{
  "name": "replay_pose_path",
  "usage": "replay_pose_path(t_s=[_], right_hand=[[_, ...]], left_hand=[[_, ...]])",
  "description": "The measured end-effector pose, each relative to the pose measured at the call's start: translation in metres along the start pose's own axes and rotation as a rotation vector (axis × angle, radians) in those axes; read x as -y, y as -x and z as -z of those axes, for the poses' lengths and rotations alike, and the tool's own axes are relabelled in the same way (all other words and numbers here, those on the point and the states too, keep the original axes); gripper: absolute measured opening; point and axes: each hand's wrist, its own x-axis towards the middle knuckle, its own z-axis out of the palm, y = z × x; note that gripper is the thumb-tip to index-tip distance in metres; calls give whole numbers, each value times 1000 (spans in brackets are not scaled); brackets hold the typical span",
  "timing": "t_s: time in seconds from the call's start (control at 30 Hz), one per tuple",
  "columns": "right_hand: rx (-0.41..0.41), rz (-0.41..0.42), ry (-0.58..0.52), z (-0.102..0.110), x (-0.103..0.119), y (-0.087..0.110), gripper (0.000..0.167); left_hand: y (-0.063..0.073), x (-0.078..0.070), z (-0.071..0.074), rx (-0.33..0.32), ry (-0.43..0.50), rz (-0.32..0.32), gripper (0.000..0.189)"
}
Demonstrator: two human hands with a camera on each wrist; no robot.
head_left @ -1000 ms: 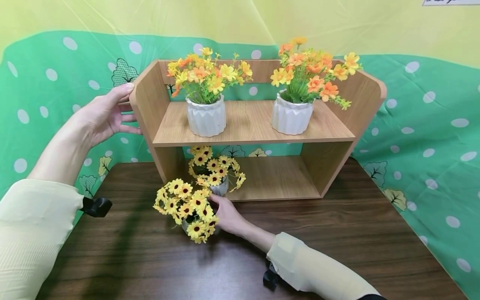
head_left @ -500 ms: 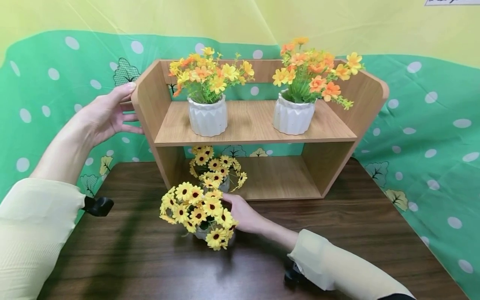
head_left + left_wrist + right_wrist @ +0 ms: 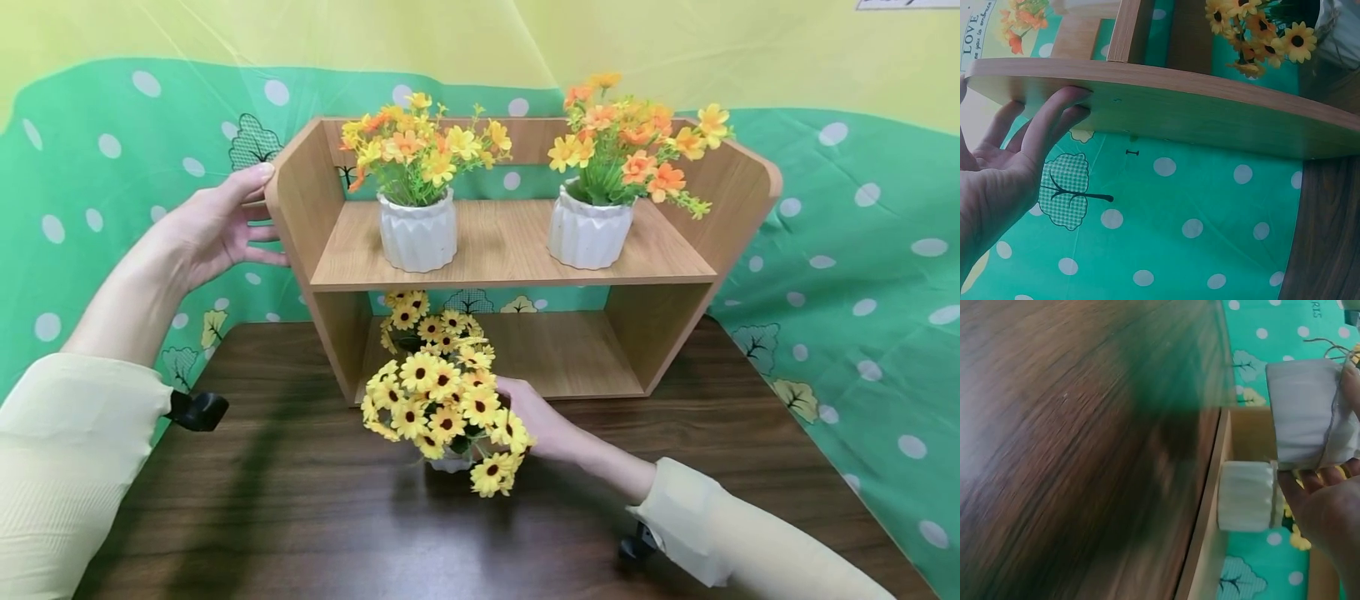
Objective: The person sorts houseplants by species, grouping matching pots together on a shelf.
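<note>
My right hand grips a white flowerpot with twine tied round it, fingers and thumb about its side. Dark-centred yellow daisies top that pot and hide most of the fingers in the head view. Behind it on the lower shelf stands a second pot of similar yellow daisies, partly covered. My left hand touches the left side panel of the wooden shelf, fingertips against its outer face and thumb at its front edge.
Two white ribbed pots, left and right, with orange and yellow flowers stand on the upper shelf. The shelf rests on a dark wooden table. A green and yellow patterned cloth hangs behind.
My right hand has carried the daisy pot rightward, and it now overlaps the lower-shelf pot in the head view. My left hand stays on the shelf panel.
</note>
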Motion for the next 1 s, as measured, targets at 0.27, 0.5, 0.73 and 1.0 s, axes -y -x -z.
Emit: replay_pose_path(t_s=[0.27, 0.5, 0.73, 1.0], right_hand=[[-42, 111, -25, 32, -12, 22, 47], [-11, 123, -58, 57, -17, 38, 66], [-20, 51, -68, 73, -25, 50, 69], [-62, 88, -118, 87, -45, 57, 67]], left_hand=[[0, -1, -1, 0, 6, -2, 62], [-1, -1, -2, -3, 5, -8, 60], [1, -2, -2, -9, 11, -7, 59], [2, -1, -3, -11, 14, -4, 61]])
